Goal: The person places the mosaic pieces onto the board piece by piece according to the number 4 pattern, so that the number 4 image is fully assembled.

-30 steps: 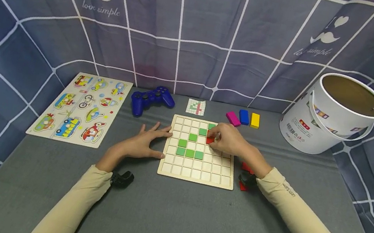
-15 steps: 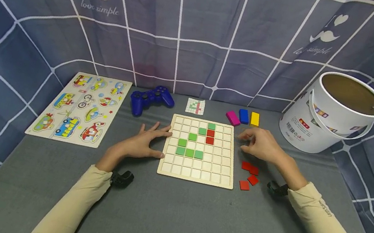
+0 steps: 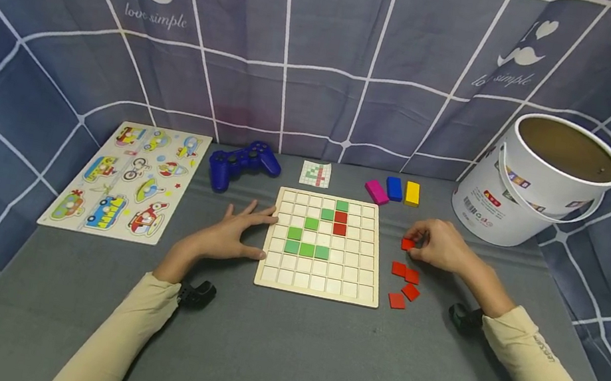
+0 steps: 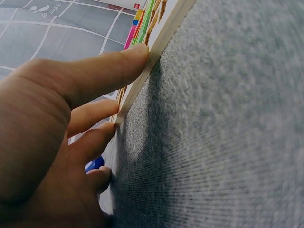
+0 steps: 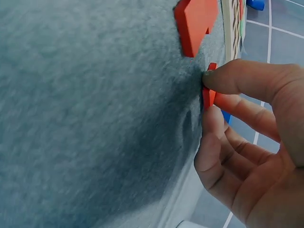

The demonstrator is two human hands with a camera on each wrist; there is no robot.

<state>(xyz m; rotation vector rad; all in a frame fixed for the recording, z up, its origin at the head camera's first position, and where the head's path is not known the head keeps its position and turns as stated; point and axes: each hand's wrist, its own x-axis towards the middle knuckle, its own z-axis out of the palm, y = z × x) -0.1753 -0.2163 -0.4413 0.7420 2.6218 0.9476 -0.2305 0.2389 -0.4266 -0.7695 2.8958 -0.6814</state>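
A wooden grid board (image 3: 317, 283) lies flat on the grey table, with several green tiles (image 3: 311, 224) and two red ones in its cells. My left hand (image 3: 222, 234) rests at the board's left edge, fingers spread; in the left wrist view the thumb and fingertips touch its rim. To the right of the board, my right hand (image 3: 442, 245) pinches a red square tile (image 5: 209, 88) between thumb and fingers, low at the tabletop. Several loose red tiles (image 3: 396, 300) lie just nearer to me than that hand.
A small pattern card (image 3: 315, 174) lies behind the board. Pink (image 3: 376, 192), blue (image 3: 394, 188) and yellow blocks (image 3: 412, 193) sit at the back. A blue game controller (image 3: 243, 164) and a picture puzzle board (image 3: 125, 180) are at left; a white bucket (image 3: 497, 202) stands back right.
My right hand has left the red tile now in the board, moved right to the loose tiles and taken hold of another red tile. My left hand has stayed at the board's edge.
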